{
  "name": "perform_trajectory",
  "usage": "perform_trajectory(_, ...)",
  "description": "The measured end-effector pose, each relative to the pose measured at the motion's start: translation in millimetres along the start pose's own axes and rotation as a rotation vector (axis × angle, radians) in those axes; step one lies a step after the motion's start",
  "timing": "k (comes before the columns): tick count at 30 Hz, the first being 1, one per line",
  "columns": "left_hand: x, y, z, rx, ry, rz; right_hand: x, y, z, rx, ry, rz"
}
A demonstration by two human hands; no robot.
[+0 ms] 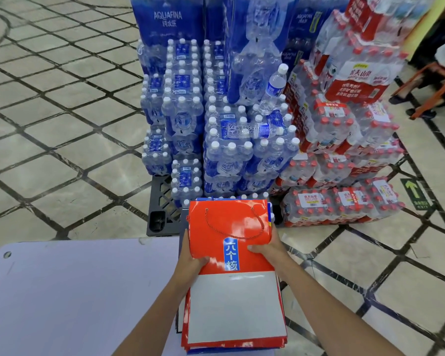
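A stack of flat folded paper gift bags (229, 227) lies in front of me, red on top with a blue label, a red cord handle and a white lower panel. My left hand (192, 258) grips the stack's left edge, thumb on top and fingers underneath. On the right edge my right hand (269, 249) holds it the same way, thumb pressed on the red face. The stack juts past the right edge of a pale lilac table (75, 291). More bags of the same kind show as layered edges below the top one.
Shrink-wrapped packs of blue-label water bottles (216, 140) are piled on a black plastic pallet (162, 209) straight ahead. Red-cap bottle packs (344, 140) stack to the right. Two loose bottles (272, 91) lie on the pile. Tiled floor surrounds it; a green exit arrow (412, 191) is at right.
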State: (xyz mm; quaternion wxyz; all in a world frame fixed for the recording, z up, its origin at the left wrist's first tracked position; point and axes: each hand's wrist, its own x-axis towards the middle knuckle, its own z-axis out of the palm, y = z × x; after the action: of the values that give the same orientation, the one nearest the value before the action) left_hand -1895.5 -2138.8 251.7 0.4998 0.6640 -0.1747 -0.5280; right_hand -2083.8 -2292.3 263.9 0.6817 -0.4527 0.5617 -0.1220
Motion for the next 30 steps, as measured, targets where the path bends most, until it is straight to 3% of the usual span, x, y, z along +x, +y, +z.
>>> perform_trajectory(13, -24.2, -12.4, 0.7, -0.046, 0.037, -0.079, -25.0, 13.8, -2.0, 0.06, -0.024, -0.04)
perform_trajectory(30, -2.9, -19.8, -3.3, 0.381, 0.138, -0.009, -25.6, 16.4, -4.1, -0.034, -0.025, -0.077)
